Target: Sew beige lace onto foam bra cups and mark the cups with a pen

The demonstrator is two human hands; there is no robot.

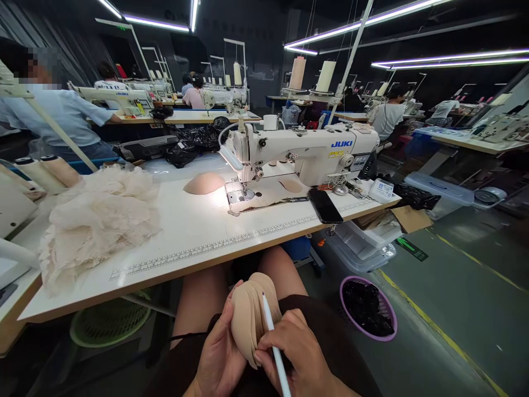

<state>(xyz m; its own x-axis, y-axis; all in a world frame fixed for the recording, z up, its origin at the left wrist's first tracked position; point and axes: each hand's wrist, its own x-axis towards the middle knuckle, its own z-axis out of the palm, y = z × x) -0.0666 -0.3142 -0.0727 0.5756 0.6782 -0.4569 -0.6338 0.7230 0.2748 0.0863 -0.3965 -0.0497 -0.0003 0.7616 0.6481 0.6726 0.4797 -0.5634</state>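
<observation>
My left hand (221,344) cradles the beige cups (244,320) above my lap; my right (300,344) grips the pen (270,325) and pinches their edge; a loose pinch could scatter the layers.

Dim overall, beneath glowing tube lights (157,23) slung in slanting lines under a dark ceiling (248,6). Closed off at the back by a dark wall (264,41), with grey curtain folds (66,27) at upper left. Furnished in rows with pale-topped worktables (491,143) bearing other sewing machines (105,94) and thread stands (243,58), the farthest too small to make out. Fronted by a white table (173,231) with a brown edge and a printed ruler (215,245). Floored in grey-green (467,303), crossed at right by yellow lines (442,334) and marked near clear plastic boxes (363,251) with a green floor sign (412,249).
</observation>
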